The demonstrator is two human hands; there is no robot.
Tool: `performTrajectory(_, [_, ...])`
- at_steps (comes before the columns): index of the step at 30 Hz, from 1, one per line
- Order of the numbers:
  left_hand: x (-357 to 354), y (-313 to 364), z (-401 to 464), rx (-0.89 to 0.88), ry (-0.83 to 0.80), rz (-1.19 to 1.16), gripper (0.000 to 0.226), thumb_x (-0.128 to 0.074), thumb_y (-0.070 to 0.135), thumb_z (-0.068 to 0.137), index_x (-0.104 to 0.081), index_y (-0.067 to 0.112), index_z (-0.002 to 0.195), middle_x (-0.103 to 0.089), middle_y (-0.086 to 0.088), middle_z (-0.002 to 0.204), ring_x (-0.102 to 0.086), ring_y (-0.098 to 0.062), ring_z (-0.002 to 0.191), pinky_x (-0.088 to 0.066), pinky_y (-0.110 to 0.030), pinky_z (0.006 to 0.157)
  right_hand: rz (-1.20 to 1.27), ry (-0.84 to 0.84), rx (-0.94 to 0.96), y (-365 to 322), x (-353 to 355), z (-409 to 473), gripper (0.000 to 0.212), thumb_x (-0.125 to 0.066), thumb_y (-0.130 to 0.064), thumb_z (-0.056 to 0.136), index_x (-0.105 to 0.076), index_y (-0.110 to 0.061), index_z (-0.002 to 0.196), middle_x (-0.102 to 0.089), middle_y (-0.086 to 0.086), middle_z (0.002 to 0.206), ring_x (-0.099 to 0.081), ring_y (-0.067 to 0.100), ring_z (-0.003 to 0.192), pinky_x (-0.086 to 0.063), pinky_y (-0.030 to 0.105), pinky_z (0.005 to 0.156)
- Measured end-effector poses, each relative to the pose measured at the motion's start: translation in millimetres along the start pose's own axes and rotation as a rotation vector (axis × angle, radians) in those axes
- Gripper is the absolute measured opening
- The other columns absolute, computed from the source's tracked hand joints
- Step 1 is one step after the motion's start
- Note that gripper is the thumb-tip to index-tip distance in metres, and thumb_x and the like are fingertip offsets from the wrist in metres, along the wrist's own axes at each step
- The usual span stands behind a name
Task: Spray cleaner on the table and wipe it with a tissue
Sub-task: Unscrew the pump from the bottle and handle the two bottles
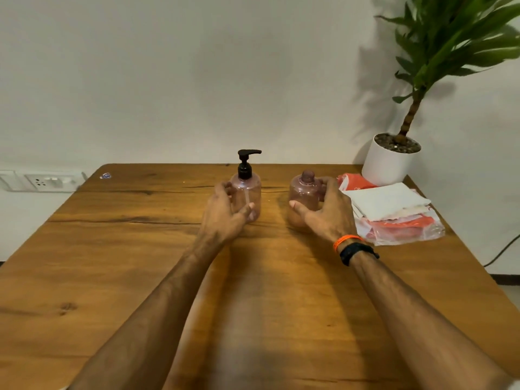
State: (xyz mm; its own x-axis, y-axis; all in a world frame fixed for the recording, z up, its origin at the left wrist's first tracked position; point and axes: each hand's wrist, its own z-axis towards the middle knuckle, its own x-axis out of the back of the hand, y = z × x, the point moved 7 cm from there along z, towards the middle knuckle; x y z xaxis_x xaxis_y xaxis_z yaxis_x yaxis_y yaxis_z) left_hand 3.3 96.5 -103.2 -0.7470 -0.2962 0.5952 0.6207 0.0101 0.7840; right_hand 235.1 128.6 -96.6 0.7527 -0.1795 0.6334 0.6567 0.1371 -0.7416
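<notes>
Two clear pinkish bottles stand side by side at the far middle of the wooden table (pixel 135 249). The left one is a pump bottle (pixel 250 190) with a black dispenser head. My left hand (pixel 222 216) curls round it, thumb in front and fingers behind. The right one is a bottle without a cap (pixel 305 192), which my right hand (pixel 330 216) grips from its right side, thumb across the front. A pack of white tissues (pixel 391 205) in an orange and clear wrapper lies just right of my right hand.
A white pot with a green plant (pixel 389 164) stands at the far right corner, behind the tissues. A small sticker (pixel 105 175) sits near the far left corner. Wall sockets (pixel 42 181) are left of the table, and a cable (pixel 503 251) hangs at the right.
</notes>
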Motion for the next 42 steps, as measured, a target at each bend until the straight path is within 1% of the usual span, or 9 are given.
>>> performTrajectory(2, [3, -2, -7, 0.008, -0.004, 0.014, 0.080, -0.076, 0.031, 0.080, -0.029, 0.012, 0.143, -0.051, -0.007, 0.140, -0.052, -0.023, 0.123, -0.046, -0.038, 0.101, -0.003, -0.012, -0.004, 0, 0, -6, 0.080, -0.080, -0.049, 0.068, -0.038, -0.024, 0.131, -0.056, 0.000, 0.130, -0.055, 0.020, 0.115, -0.048, 0.035, 0.096])
performTrajectory(6, [10, 3, -15, 0.008, -0.004, 0.057, 0.105, -0.082, 0.050, 0.066, -0.025, 0.013, 0.146, -0.047, -0.010, 0.144, -0.050, -0.027, 0.125, -0.046, -0.042, 0.102, -0.004, -0.035, 0.005, -2, 3, -25, 0.080, -0.080, -0.054, 0.064, -0.038, -0.028, 0.127, -0.056, -0.001, 0.128, -0.055, 0.019, 0.113, -0.050, 0.040, 0.096])
performTrajectory(13, [13, 16, -22, 0.038, 0.045, -0.017, 0.077, -0.078, 0.033, 0.078, -0.037, 0.009, 0.138, -0.056, -0.009, 0.135, -0.058, -0.025, 0.117, -0.049, -0.037, 0.097, 0.006, -0.062, 0.000, -4, 10, -56, 0.079, -0.081, -0.051, 0.064, -0.039, -0.026, 0.127, -0.057, 0.001, 0.129, -0.057, 0.021, 0.113, -0.050, 0.038, 0.095])
performTrajectory(18, [19, 7, -36, 0.035, 0.027, 0.040, 0.092, -0.082, 0.041, 0.071, -0.033, 0.008, 0.141, -0.055, -0.008, 0.136, -0.055, -0.026, 0.121, -0.047, -0.042, 0.101, 0.016, -0.064, 0.004, -3, 14, -72, 0.078, -0.081, -0.051, 0.064, -0.041, -0.026, 0.126, -0.058, -0.001, 0.127, -0.057, 0.018, 0.110, -0.049, 0.034, 0.092])
performTrajectory(24, [16, 20, -34, 0.028, 0.004, 0.032, 0.096, -0.081, 0.042, 0.071, -0.030, 0.008, 0.144, -0.049, -0.010, 0.143, -0.051, -0.028, 0.126, -0.043, -0.036, 0.100, 0.025, -0.070, 0.011, -1, 18, -85, 0.079, -0.082, -0.050, 0.064, -0.041, -0.025, 0.127, -0.057, 0.000, 0.129, -0.056, 0.019, 0.113, -0.046, 0.030, 0.091])
performTrajectory(29, [18, 21, -28, 0.017, 0.035, 0.011, 0.086, -0.078, 0.039, 0.077, -0.034, 0.007, 0.143, -0.052, -0.012, 0.140, -0.052, -0.029, 0.124, -0.044, -0.038, 0.103, 0.008, -0.065, 0.007, 1, 15, -87, 0.081, -0.082, -0.050, 0.065, -0.039, -0.025, 0.129, -0.056, 0.001, 0.130, -0.055, 0.020, 0.115, -0.047, 0.032, 0.093])
performTrajectory(34, [24, 15, -38, 0.004, 0.070, -0.040, 0.079, -0.078, 0.038, 0.076, -0.040, 0.008, 0.138, -0.055, -0.012, 0.136, -0.058, -0.027, 0.118, -0.049, -0.041, 0.099, 0.011, -0.064, 0.011, 2, 15, -88, 0.080, -0.081, -0.050, 0.066, -0.039, -0.025, 0.129, -0.056, 0.000, 0.130, -0.055, 0.020, 0.115, -0.048, 0.035, 0.096])
performTrajectory(37, [30, 8, -58, -0.015, 0.080, -0.092, 0.079, -0.079, 0.037, 0.076, -0.040, 0.010, 0.138, -0.055, -0.010, 0.137, -0.059, -0.025, 0.117, -0.051, -0.037, 0.094, 0.013, -0.060, 0.023, 1, 15, -86, 0.079, -0.081, -0.050, 0.065, -0.040, -0.026, 0.128, -0.057, 0.000, 0.129, -0.055, 0.020, 0.115, -0.048, 0.037, 0.097])
performTrajectory(42, [42, 0, -97, -0.021, 0.126, -0.217, 0.076, -0.082, 0.031, 0.073, -0.043, 0.013, 0.136, -0.055, -0.008, 0.136, -0.059, -0.021, 0.115, -0.052, -0.034, 0.092, 0.037, -0.043, 0.038, -2, 13, -83, 0.080, -0.082, -0.049, 0.066, -0.041, -0.023, 0.130, -0.058, 0.001, 0.129, -0.056, 0.019, 0.114, -0.047, 0.033, 0.095])
